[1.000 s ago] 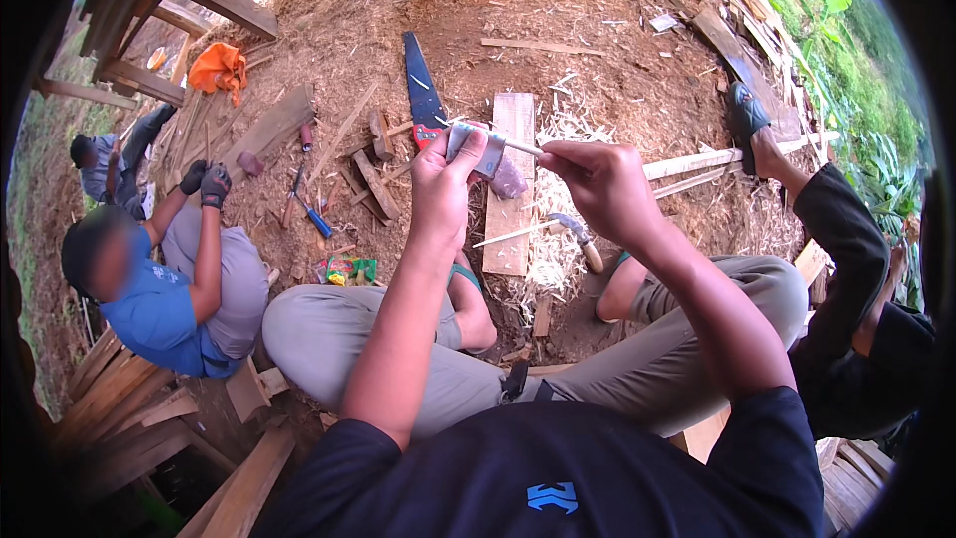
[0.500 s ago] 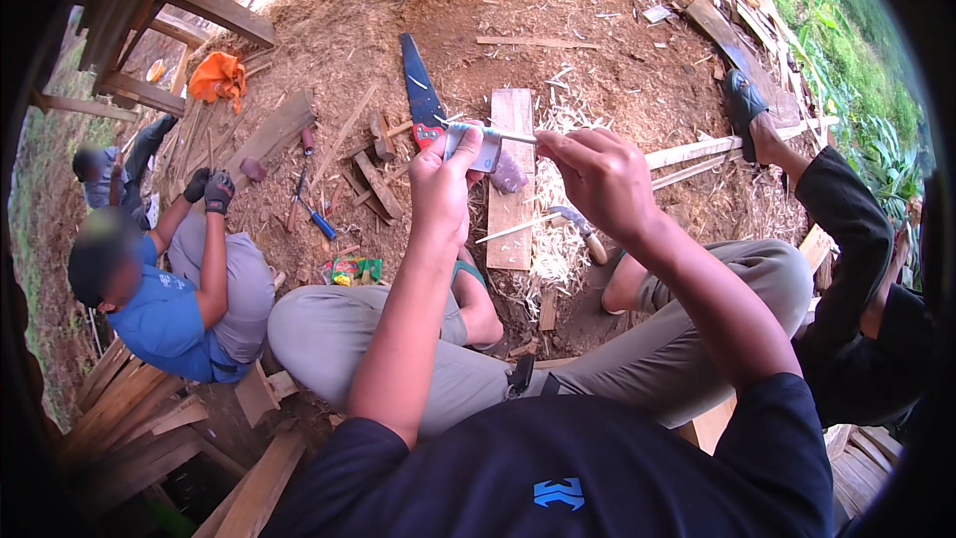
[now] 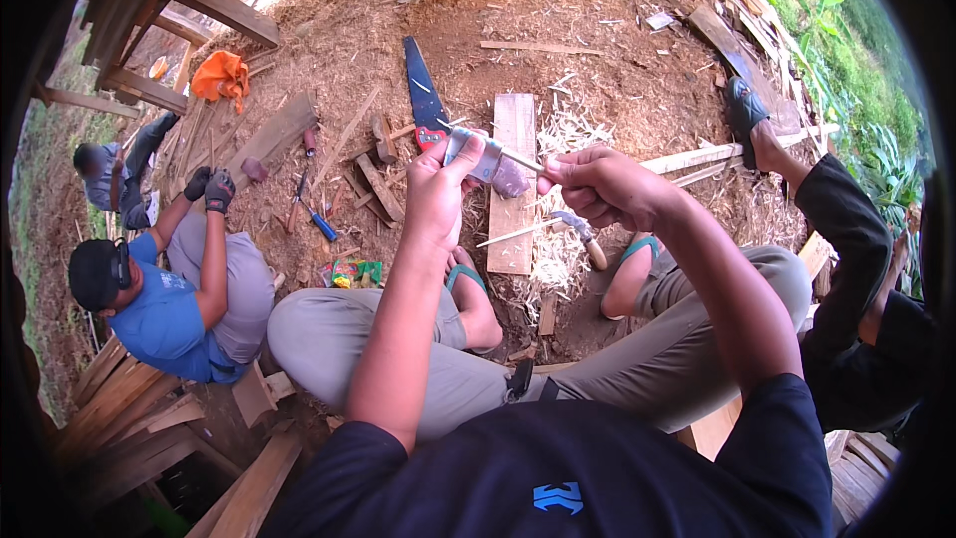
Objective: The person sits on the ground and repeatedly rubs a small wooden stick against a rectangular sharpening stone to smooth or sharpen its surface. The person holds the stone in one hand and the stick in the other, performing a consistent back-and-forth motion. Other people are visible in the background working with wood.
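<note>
Between my two hands a thin pale wooden stick [image 3: 522, 159] slants down to the right. My left hand [image 3: 438, 184] is closed, its thumb pressing a small shiny silver-grey plate [image 3: 486, 163] against the stick; the plate's exact kind is unclear. My right hand [image 3: 605, 184] pinches the stick's right end, with the other fingers curled in. Beneath them lies a flat plank [image 3: 511, 234] with a purplish stone [image 3: 511, 179] on it. A handsaw [image 3: 422, 90] with a red handle rests just beyond my left hand. A hammer [image 3: 586, 237] lies by my right foot.
Wood shavings [image 3: 558, 259] cover the ground beside the plank. Left are a blue-handled tool [image 3: 322, 226], wood blocks [image 3: 379, 187] and an orange cloth [image 3: 220, 77]. A gloved person [image 3: 164, 309] sits at left; another person's leg [image 3: 846, 209] reaches in from the right. A wooden frame [image 3: 214, 5] stands far left.
The stick's right end has dropped, so it slants more steeply. My right hand has turned and moved slightly down, its fingers curling more. My left hand has stayed nearly in place.
</note>
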Motion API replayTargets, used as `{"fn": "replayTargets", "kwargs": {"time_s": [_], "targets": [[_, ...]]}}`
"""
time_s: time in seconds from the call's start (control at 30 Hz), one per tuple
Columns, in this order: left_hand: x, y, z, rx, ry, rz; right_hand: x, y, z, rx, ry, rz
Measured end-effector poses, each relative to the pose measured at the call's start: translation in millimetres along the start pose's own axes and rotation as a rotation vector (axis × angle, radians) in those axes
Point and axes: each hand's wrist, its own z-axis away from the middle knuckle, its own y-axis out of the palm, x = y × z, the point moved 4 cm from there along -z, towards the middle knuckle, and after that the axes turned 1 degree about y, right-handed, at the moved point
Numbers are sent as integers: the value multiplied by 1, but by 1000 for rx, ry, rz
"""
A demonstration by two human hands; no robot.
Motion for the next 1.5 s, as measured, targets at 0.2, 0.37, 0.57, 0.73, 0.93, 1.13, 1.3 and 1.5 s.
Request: {"fn": "replayTargets", "kwargs": {"time_s": [0.2, 0.37, 0.57, 0.73, 0.93, 1.13, 1.3, 1.5], "targets": [[8, 5, -9, -57, -30, -64, 13, -8, 9, -679, -498, 795], [5, -11, -2, -161, -43, -11, 24, 23, 8, -781, -1070, 1297], [0, 1, -8, -99, 39, -43, 24, 31, 14, -855, -1104, 1375], [-31, -3, 26, -111, 63, -196, 0, 3, 9, -486, -244, 311], [-36, 3, 28, -66, 174, -5, 9, -14, 6, -316, -242, 274], [-30, -7, 20, -195, 164, 38, 31, -2, 1, -766, -790, 1253], [-31, -13, 25, -287, 158, 86, 34, 30, 9, -829, -1149, 1596], [-32, -13, 16, -207, 204, 76, 27, 8, -1, -571, -715, 1243]]}}
